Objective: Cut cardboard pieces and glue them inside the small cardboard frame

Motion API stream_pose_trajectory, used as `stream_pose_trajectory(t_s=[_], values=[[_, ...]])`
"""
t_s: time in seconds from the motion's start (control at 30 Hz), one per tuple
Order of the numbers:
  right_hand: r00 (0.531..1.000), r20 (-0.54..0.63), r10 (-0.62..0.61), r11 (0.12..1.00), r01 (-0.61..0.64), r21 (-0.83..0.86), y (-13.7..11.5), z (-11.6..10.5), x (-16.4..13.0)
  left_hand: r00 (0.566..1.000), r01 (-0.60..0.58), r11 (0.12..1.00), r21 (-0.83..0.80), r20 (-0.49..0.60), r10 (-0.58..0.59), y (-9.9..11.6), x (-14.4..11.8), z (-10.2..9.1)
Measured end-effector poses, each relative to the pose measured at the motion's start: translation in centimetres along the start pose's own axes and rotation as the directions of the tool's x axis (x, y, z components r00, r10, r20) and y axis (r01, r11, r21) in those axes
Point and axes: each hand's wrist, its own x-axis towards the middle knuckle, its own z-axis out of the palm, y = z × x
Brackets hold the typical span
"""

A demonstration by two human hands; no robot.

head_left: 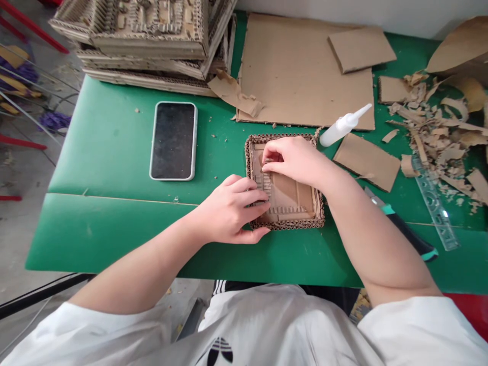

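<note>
A small square cardboard tray [292, 201] with a corrugated rim lies on the green table [114, 152] in front of me. Thin corrugated strips are laid inside it. My left hand [229, 211] rests at the tray's left edge, fingers pressing on a strip near the lower left. My right hand [293, 160] reaches over the tray's top, pinching a small cardboard strip [268, 161] between thumb and fingertips at the upper left corner. Part of the tray's inside is hidden under my hands.
A phone [173, 140] lies face up to the left. A white glue bottle [343, 126] lies just right of the tray. Cardboard sheets [301, 71], stacked finished trays [152, 40], scraps [438, 132], a clear ruler [434, 206] and a cutter [404, 231] surround the spot.
</note>
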Motion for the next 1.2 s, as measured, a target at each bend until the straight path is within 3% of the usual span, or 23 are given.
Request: stream_pose_trajectory(t_s=[0.17, 0.27, 0.4, 0.5, 0.67, 1.2], values=[[1.0, -0.017, 0.021, 0.999, -0.02, 0.03, -0.09, 0.05, -0.05, 1.0, 0.002, 1.0, -0.022, 0.003, -0.002, -0.06, -0.22, 0.14], [1.0, -0.012, 0.021, 0.999, -0.02, 0.048, -0.08, 0.05, -0.11, 0.995, 0.018, 1.0, -0.017, -0.102, -0.02, -0.29, -0.43, 0.13], [1.0, -0.01, 0.01, 0.999, -0.01, 0.047, 0.0, 0.03, -0.12, 0.97, 0.165, 0.979, 0.124, -0.197, -0.139, -0.66, -0.52, -0.03], [1.0, -0.008, 0.017, 0.998, -0.017, 0.055, 0.06, 0.06, -0.11, 0.97, 0.21, 0.962, 0.173, -0.163, -0.182, -0.68, -0.4, -0.02], [1.0, -0.017, 0.008, 0.996, -0.007, 0.085, 0.21, 0.11, -0.11, 0.986, 0.16, 0.97, 0.181, -0.077, -0.148, -0.44, -0.21, 0.28], [0.995, -0.083, 0.052, 0.998, -0.05, 0.025, 0.16, 0.04, -0.02, 0.986, 0.168, 0.978, 0.124, -0.034, -0.165, -0.46, -0.25, 0.58]])
